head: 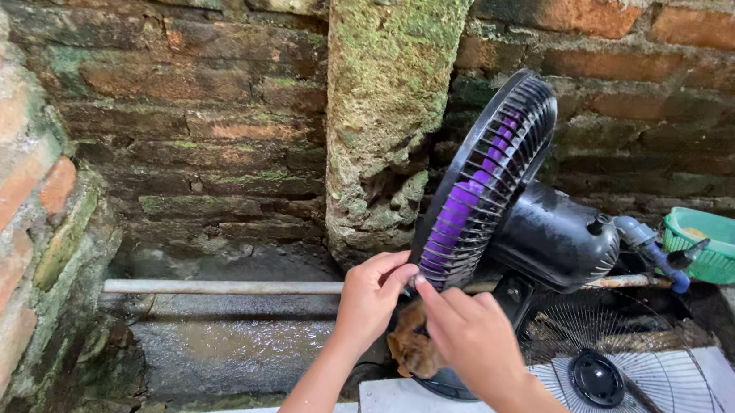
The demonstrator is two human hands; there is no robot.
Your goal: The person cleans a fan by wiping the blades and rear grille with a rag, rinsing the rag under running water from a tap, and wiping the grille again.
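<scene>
A black electric fan (553,238) with purple blades (466,211) stands upright on a tiled ledge, its grille (487,173) facing left. My left hand (369,298) and my right hand (472,333) both pinch the lower rim of the grille, fingertips meeting at its bottom edge. A brown rag-like lump (415,346) sits just under my hands, by the fan's base.
A detached wire fan guard (637,394) lies flat on the white tiles at right. A green plastic basket (716,245) sits at far right beside a blue tap (655,252). Mossy brick walls surround a wet trough (228,346) crossed by a grey pipe (216,286).
</scene>
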